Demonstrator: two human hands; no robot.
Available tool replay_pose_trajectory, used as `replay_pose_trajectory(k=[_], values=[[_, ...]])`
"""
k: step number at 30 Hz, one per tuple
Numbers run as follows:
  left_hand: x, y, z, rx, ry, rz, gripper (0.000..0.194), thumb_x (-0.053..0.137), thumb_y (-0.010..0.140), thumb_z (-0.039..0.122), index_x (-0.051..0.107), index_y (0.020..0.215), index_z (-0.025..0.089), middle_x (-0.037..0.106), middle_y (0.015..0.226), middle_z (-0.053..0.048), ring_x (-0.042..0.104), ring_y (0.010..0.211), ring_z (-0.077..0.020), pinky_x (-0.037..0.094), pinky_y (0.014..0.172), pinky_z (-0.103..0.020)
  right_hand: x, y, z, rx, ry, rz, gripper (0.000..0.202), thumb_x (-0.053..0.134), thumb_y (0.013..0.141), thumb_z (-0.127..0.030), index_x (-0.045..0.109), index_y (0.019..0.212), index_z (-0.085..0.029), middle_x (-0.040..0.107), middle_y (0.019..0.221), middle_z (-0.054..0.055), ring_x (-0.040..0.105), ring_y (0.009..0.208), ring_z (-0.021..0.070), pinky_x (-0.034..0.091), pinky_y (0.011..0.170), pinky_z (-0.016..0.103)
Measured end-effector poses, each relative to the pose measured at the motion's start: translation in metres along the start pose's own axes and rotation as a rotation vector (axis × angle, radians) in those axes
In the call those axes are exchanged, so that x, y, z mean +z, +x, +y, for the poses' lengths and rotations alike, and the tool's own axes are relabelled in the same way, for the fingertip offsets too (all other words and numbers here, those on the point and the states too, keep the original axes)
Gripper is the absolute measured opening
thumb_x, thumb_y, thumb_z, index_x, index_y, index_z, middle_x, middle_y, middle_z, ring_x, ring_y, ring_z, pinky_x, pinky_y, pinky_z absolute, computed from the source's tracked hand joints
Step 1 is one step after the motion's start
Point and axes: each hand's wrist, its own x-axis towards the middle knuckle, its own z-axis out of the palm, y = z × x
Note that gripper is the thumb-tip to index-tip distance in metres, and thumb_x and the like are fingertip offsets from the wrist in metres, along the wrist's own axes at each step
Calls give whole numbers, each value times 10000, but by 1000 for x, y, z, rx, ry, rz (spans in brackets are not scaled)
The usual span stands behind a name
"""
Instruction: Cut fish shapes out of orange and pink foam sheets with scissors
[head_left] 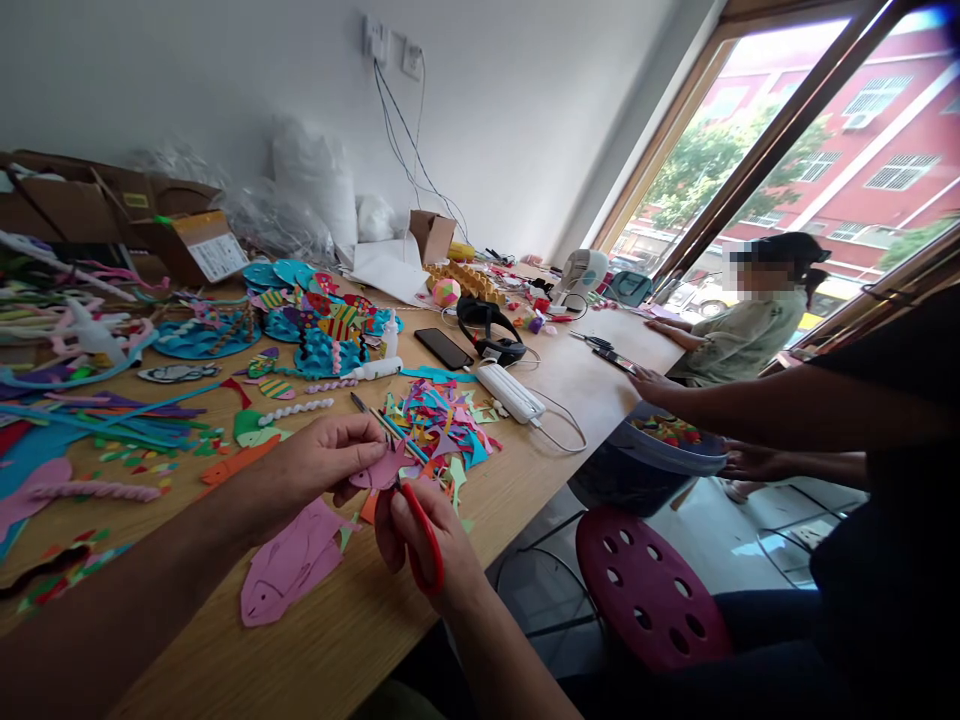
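Observation:
Between the fingers of my left hand [341, 455] is a small pink paper fish [381, 470], held above the table. My right hand [431, 540] grips red-handled scissors [426, 545], whose blades meet the lower edge of the fish; how far apart they stand is too small to tell. Below my left hand, pink paper with fish outlines [292, 570] lies on the wooden tabletop. A heap of coloured paper scraps [442, 415] sits just beyond my hands. An orange paper fish [238, 465] lies left of my left wrist, partly covered by it.
A white power strip [510, 392], a phone [443, 349] and a black head strap [491, 330] lie past the scraps. Finished fish crafts [330, 335] crowd the left. A maroon stool [649, 590], a bucket [645, 465] and another person's arm [750, 405] are at right.

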Motion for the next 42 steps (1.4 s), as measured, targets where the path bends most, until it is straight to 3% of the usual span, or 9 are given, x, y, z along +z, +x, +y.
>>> replay_pose_trajectory(k=[11, 33, 42], values=[[1, 2, -4, -26, 25, -10, 335, 655, 736, 488, 548, 671, 177, 506, 487, 70, 435, 423, -67, 340, 378, -160, 0, 2, 6, 4, 12, 40, 590, 577, 728, -728, 472, 517, -187, 427, 408, -55, 382, 370, 68, 280, 375, 193], [0, -2, 6, -28, 91, -15, 277, 646, 709, 434, 553, 648, 181, 470, 523, 67, 421, 478, -87, 343, 420, -186, -1, 0, 4, 33, 8, 42, 542, 603, 719, -700, 459, 586, -194, 448, 441, -55, 373, 393, 69, 283, 397, 199], [-1, -2, 6, -105, 80, 2, 269, 661, 673, 409, 530, 607, 183, 477, 502, 61, 420, 452, -86, 340, 409, -192, -9, 1, -2, 68, -73, -17, 395, 581, 805, -525, 474, 619, -192, 463, 460, -58, 376, 402, 69, 279, 404, 191]])
